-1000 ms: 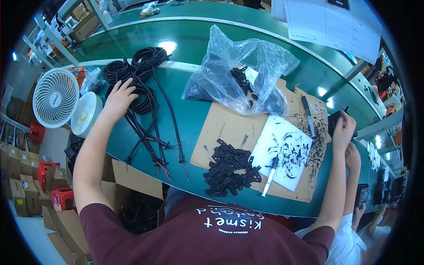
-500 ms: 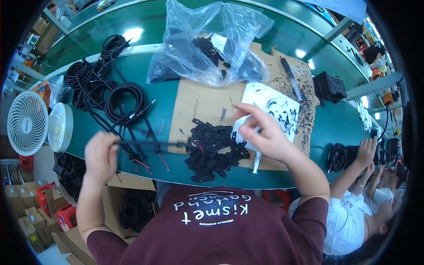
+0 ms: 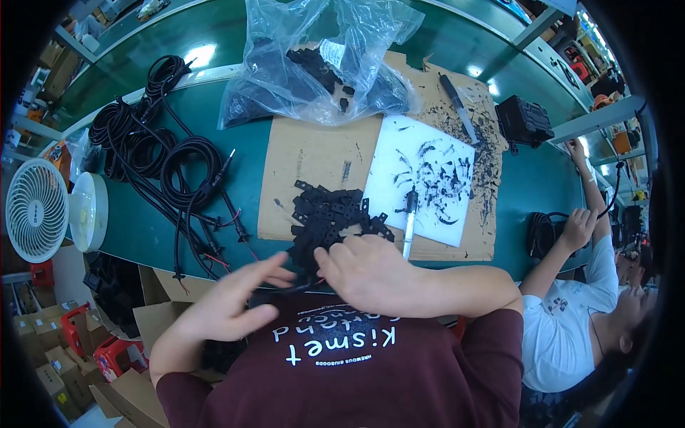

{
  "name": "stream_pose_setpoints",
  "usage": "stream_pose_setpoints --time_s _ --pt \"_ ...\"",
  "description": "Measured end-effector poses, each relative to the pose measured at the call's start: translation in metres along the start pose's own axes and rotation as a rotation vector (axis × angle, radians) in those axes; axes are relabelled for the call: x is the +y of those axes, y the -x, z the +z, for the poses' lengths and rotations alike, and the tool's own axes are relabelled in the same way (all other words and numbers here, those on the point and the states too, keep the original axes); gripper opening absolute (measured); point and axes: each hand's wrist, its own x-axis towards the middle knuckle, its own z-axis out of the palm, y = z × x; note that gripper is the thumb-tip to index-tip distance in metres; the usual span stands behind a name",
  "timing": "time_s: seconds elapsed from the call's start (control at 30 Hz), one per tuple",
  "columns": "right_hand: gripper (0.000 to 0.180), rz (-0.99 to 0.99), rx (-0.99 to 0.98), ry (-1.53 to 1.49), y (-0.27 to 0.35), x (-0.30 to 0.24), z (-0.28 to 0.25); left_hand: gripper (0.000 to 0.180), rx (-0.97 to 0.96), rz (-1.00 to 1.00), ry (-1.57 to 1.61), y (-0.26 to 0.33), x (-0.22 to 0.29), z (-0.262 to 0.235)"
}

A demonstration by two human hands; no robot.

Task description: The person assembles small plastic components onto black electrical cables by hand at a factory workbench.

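My left hand [image 3: 235, 303] and my right hand [image 3: 371, 274] are close together at the near table edge, just above my dark red shirt. A thin black cable [image 3: 289, 289] runs between them; my left hand's fingers lie loosely around it. My right hand shows its back with the fingers curled down over the cable's end, so what it grips is hidden. Just beyond the fingers lies a pile of small black plastic clips [image 3: 328, 214] on a cardboard sheet [image 3: 307, 157].
Coiled black cables [image 3: 157, 150] lie at the left on the green table [image 3: 542, 185], with a white fan [image 3: 36, 210] past them. A clear bag [image 3: 321, 57] of black parts, white paper [image 3: 428, 178], a pen-like tool [image 3: 409, 221] and a black box [image 3: 524, 121] are farther out. A co-worker's hand [image 3: 578, 228] rests at the right.
My left hand pulled the cable in from the left toward my chest. My right hand came back from the clip pile to meet it.
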Motion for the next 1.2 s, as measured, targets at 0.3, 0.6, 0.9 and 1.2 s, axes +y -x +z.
stream_pose_setpoints --time_s 0.3,0.6,0.9,1.2 --pt "0.022 0.269 0.079 -0.122 -0.043 0.080 0.038 0.033 0.426 -0.214 0.678 -0.032 -0.017 0.036" --pt "0.029 0.536 -0.273 -0.218 -0.096 0.089 0.056 0.011 0.789 -0.137 0.828 -0.064 -0.026 0.037" --pt "0.030 0.669 -0.016 -0.537 -0.076 0.107 0.041 0.008 0.774 -0.221 0.983 -0.085 -0.032 0.024" --pt "0.030 0.596 -0.305 -0.453 -0.095 0.103 0.052 0.012 0.822 -0.205 0.983 -0.097 -0.028 0.020"
